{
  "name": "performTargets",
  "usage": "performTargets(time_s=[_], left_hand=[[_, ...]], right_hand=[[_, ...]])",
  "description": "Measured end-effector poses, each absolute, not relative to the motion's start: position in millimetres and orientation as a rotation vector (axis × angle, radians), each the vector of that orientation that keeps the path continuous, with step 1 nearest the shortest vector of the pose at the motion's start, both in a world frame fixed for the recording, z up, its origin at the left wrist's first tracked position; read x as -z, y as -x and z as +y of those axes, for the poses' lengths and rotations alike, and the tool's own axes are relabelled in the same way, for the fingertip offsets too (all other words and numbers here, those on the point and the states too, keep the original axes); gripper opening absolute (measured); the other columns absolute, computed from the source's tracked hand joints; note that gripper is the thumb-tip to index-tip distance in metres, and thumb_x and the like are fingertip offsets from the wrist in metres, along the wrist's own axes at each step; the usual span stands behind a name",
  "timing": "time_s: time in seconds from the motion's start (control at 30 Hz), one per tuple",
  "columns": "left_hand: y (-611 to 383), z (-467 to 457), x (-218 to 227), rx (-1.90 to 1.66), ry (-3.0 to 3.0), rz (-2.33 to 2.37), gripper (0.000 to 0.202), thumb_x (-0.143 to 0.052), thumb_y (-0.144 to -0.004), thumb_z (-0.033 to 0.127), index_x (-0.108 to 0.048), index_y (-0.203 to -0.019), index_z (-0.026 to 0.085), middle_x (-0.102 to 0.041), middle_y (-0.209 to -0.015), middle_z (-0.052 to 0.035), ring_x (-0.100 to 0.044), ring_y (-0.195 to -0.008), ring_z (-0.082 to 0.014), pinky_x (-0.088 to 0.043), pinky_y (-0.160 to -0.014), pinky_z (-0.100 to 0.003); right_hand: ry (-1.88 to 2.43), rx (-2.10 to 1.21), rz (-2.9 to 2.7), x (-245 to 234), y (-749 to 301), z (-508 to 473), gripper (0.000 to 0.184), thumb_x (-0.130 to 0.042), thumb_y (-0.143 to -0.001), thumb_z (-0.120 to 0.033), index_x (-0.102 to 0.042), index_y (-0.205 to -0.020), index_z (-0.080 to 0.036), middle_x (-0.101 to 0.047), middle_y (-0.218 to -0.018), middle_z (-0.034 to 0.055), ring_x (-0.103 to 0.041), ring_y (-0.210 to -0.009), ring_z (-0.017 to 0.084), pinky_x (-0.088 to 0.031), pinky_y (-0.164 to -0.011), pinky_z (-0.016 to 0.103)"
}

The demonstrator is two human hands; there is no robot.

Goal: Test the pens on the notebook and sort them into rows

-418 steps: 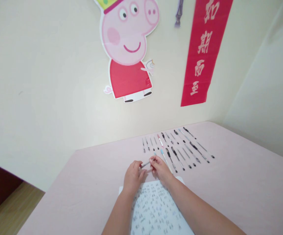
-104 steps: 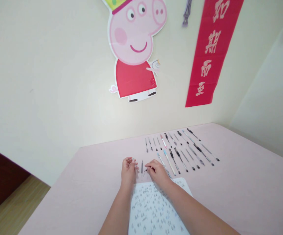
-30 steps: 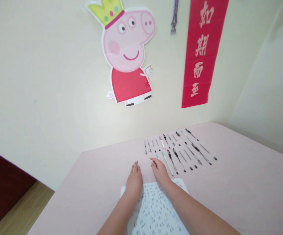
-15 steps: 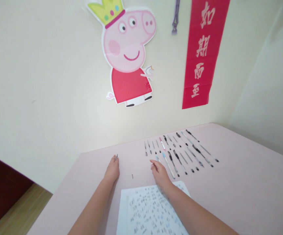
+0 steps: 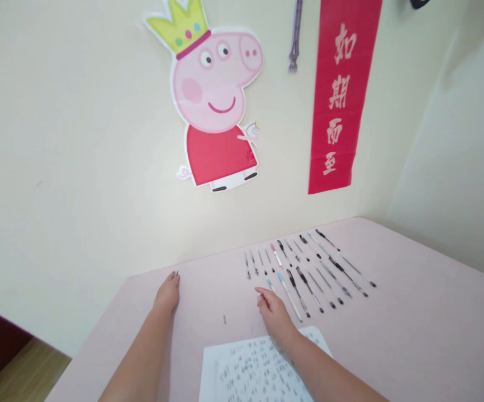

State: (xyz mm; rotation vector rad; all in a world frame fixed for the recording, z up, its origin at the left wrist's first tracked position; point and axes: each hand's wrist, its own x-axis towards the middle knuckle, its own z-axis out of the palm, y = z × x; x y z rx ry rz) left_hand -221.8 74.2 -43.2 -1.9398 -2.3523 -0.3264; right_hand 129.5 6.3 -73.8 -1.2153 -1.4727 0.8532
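Left hand [image 5: 169, 293] pinching a slim dark piece [image 5: 177, 273] near the tabletop's far edge

From where I sit, the left hand is at the far left of the pink tabletop [image 5: 413, 335], its grip pressed together on that piece; only a tip pokes past the fingers, so I can't name it. My right hand [image 5: 276, 315] lies beside the near row of pens [image 5: 309, 289], hiding part of a blue-capped one; index finger reaching left, the others curled, and I can't tell whether that grip holds anything. A small grey piece [image 5: 224, 319] sits between the hands, just beyond the written sheet [image 5: 259, 368], whose handwriting is too small for me to read. A far row of pens [image 5: 276, 257] runs behind the near one, any labels illegible. On the wall, I read 如期而至 down the red banner [image 5: 338, 111], to the right of a crowned pig cutout [image 5: 221, 153].
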Motion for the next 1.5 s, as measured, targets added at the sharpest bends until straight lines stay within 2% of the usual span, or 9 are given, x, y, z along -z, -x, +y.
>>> performTargets(time_s=[0.23,0.47,0.6,0.93,1.2,1.27,1.3,1.37,1.5], left_hand=[[236,77,42,0.311,1.976,-2.336,0.043,-0.031,-0.085,0.017,-0.058,-0.117,0.011,-0.051,-0.133,-0.01,-0.049,-0.121,-0.0219,-0.036,-0.105,-0.033],[236,75,48,0.34,1.955,-2.329,0.044,-0.033,-0.082,0.014,-0.057,-0.119,0.01,-0.05,-0.134,-0.0092,-0.047,-0.123,-0.0212,-0.034,-0.107,-0.033],[235,76,49,0.365,1.871,-2.37,0.049,-0.035,-0.076,0.007,-0.055,-0.121,0.011,-0.054,-0.13,-0.0099,-0.046,-0.124,-0.0215,-0.035,-0.107,-0.035],[212,86,51,0.392,1.772,-2.426,0.051,-0.037,-0.072,0.0,-0.053,-0.121,0.001,-0.047,-0.134,-0.021,-0.041,-0.127,-0.0248,-0.034,-0.106,-0.034],[187,64,23,0.498,1.868,-2.34,0.044,-0.04,-0.081,0.016,-0.051,-0.123,0.008,-0.042,-0.139,-0.0156,-0.033,-0.132,-0.0269,-0.028,-0.109,-0.041],[165,49,18,0.535,1.998,-2.281,0.042,-0.045,-0.081,0.022,-0.053,-0.121,0.013,-0.049,-0.134,-0.0113,-0.039,-0.128,-0.0223,-0.032,-0.107,-0.036],[152,39,17,0.545,2.095,-2.256,0.039,-0.048,-0.08,0.024,-0.056,-0.117,0.016,-0.056,-0.125,-0.0078,-0.048,-0.12,-0.0197,-0.036,-0.103,-0.033],[126,19,16,0.62,2.441,-2.229,0.032,-0.053,-0.077,0.027,-0.061,-0.107,0.019,-0.062,-0.11,-0.0063,-0.058,-0.101,-0.0185,-0.044,-0.092,-0.031],[90,-15,16,0.599,2.692,-2.248,0.029,-0.064,-0.066,0.02,-0.065,-0.095,0.019,-0.061,-0.094,-0.0041,-0.058,-0.084,-0.0149,-0.046,-0.079,-0.026]], right_hand=[[1.21,-0.848,-1.464,72,-129,6,0.033,-0.044,-0.082,-0.031,-0.066,-0.104,-0.02,-0.067,-0.092,0.0076,-0.06,-0.088,0.021,-0.047,-0.081,0.035],[1.22,-0.839,-1.49,71,-130,6,0.035,-0.043,-0.082,-0.031,-0.065,-0.105,-0.018,-0.067,-0.091,0.009,-0.061,-0.086,0.021,-0.048,-0.079,0.036],[1.223,-0.842,-1.493,71,-130,6,0.035,-0.043,-0.082,-0.032,-0.065,-0.105,-0.018,-0.067,-0.091,0.0083,-0.061,-0.086,0.021,-0.048,-0.08,0.035],[1.216,-0.851,-1.485,70,-130,6,0.034,-0.044,-0.081,-0.031,-0.065,-0.104,-0.018,-0.067,-0.092,0.0094,-0.061,-0.088,0.022,-0.047,-0.081,0.037],[1.216,-0.878,-1.476,72,-130,7,0.033,-0.044,-0.081,-0.03,-0.065,-0.104,-0.019,-0.066,-0.092,0.0077,-0.06,-0.088,0.02,-0.046,-0.082,0.035],[1.22,-0.878,-1.476,72,-130,7,0.033,-0.044,-0.081,-0.03,-0.065,-0.104,-0.019,-0.066,-0.092,0.0078,-0.06,-0.088,0.02,-0.046,-0.082,0.035],[1.22,-0.877,-1.478,72,-130,7,0.033,-0.044,-0.081,-0.03,-0.065,-0.104,-0.019,-0.066,-0.092,0.0077,-0.06,-0.088,0.02,-0.046,-0.082,0.035],[1.217,-0.876,-1.485,73,-131,7,0.034,-0.044,-0.081,-0.03,-0.065,-0.105,-0.019,-0.066,-0.092,0.0077,-0.06,-0.088,0.021,-0.046,-0.081,0.035],[1.212,-0.871,-1.49,74,-131,7,0.034,-0.044,-0.081,-0.029,-0.065,-0.105,-0.018,-0.066,-0.091,0.008,-0.06,-0.086,0.02,-0.047,-0.08,0.034]])
